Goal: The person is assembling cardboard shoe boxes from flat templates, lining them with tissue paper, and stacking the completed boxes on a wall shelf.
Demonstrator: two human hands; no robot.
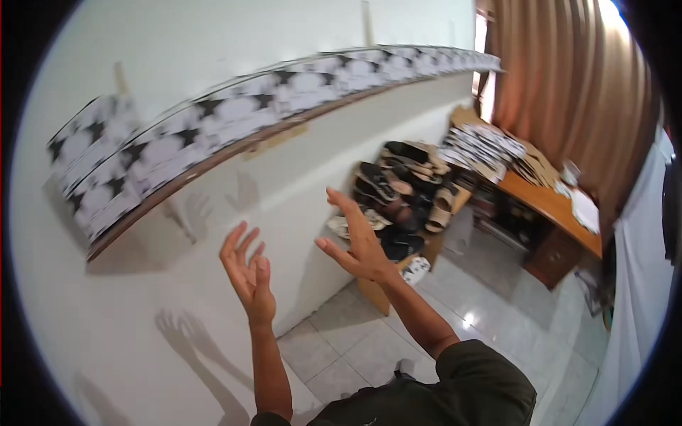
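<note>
Both of my hands are raised in the air in front of the white wall and hold nothing. My left hand (249, 273) has its fingers apart and slightly curled, below the long row of black-and-white printed boxes (238, 110) on the wall shelf. My right hand (359, 245) is open too, thumb and fingers spread, and in the picture it overlaps the edge of a pile of shoes (398, 184). The shoes lie heaped on a low wooden table (374, 295) beyond it. Neither hand touches the boxes or the shoes.
A narrow brown shelf (206, 162) runs along the wall. At the back right, a wooden desk (543, 202) bears stacked black-and-white printed sheets or flat pieces (483, 149). Brown curtains (568, 78) hang behind it, with a white cloth (636, 284) at the right. The floor has grey tiles (355, 344).
</note>
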